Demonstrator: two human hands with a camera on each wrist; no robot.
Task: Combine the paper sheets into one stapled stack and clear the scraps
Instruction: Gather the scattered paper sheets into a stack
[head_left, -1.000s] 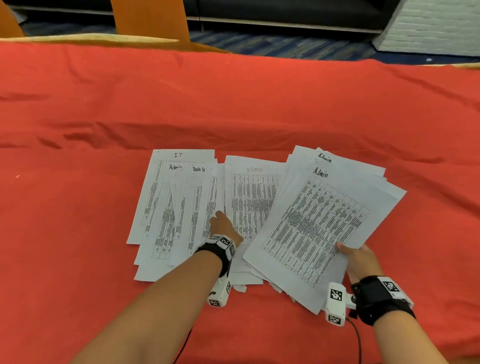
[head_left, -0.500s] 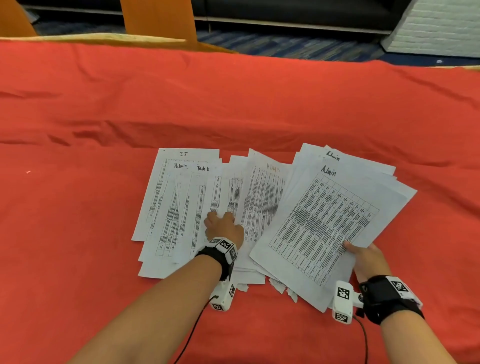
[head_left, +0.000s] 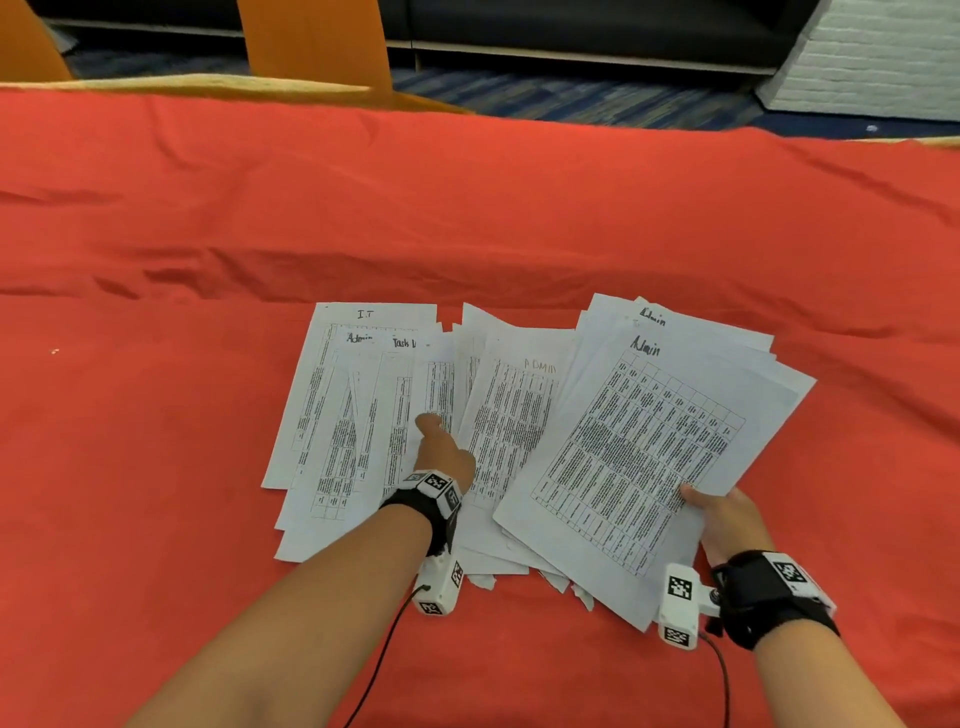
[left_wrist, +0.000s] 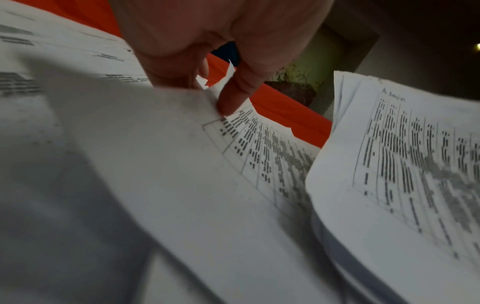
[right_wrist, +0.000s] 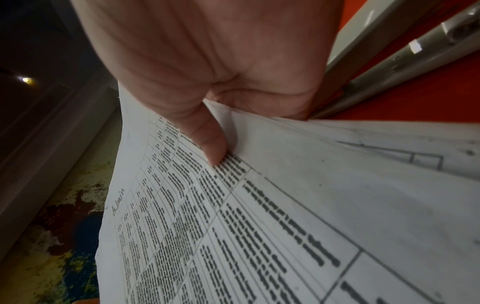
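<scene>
Printed paper sheets lie fanned on the red tablecloth (head_left: 156, 467). The left spread (head_left: 332, 415) lies flat, with "I.T" on its top sheet. My left hand (head_left: 441, 441) pinches the left edge of the middle sheets (head_left: 509, 415), and its thumb (left_wrist: 233, 98) presses on top of the sheet (left_wrist: 182, 164). My right hand (head_left: 711, 509) grips the lower right corner of the right bundle (head_left: 649, 441), headed "Admin". Its thumb (right_wrist: 207, 139) lies on the top page (right_wrist: 259, 226) and its fingers are hidden beneath. Small torn scraps (head_left: 483, 579) lie by the near edge of the papers.
An orange chair back (head_left: 317, 47) stands beyond the table's far edge, with dark floor and a white brick wall (head_left: 872, 52) behind. Creases run across the cloth above the papers. More scraps (head_left: 566, 584) peek out under the right bundle.
My left hand went from lying on the middle sheets to pinching their left edge, and those sheets have shifted and tilted rightward toward the Admin bundle. My right hand keeps its hold.
</scene>
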